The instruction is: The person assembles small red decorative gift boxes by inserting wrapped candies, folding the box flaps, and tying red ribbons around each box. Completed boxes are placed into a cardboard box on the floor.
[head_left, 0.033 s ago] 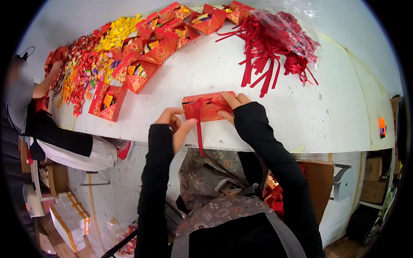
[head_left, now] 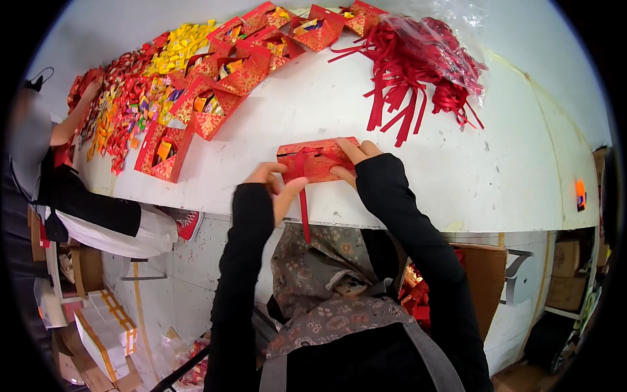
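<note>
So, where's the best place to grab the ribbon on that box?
Probably take the ribbon by its loose tail, from the near side: it trails off the box past the near edge of the table, so both faces should be reachable there.

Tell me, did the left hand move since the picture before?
Yes, a little to the right: the left hand is now slightly farther from the nearest open red box, which has stayed put.

White table (head_left: 464, 176), pale wall (head_left: 85, 32), light tiled floor (head_left: 196, 277).
</note>
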A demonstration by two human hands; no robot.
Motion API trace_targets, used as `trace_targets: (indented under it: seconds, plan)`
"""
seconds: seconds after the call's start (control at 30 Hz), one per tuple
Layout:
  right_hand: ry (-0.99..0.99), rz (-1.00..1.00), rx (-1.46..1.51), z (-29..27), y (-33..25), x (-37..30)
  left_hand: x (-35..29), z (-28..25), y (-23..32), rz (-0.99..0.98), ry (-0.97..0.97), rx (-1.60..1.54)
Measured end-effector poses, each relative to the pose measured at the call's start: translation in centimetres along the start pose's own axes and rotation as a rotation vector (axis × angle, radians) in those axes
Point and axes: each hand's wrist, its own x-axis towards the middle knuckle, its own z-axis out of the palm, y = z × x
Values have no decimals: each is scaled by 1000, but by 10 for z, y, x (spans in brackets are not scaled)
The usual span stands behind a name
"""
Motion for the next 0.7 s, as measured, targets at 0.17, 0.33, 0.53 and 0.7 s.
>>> trace_targets:
  seconds: [0.17, 0.33, 0.53, 0.7]
  plan:
    - [-36, 14, -35, -10, -5, -1, 5, 25, -6, 88, -21, -130]
    - [-13, -316, 175, -9, -18, 29, -1, 19, 7, 41, -189, -444]
    - [-114, -166, 630, 4, 9, 44, -3, 27, 19, -224, -86, -733]
    - [-338, 141, 969, 3, 10, 41, 7, 46, 2, 262, 51, -374]
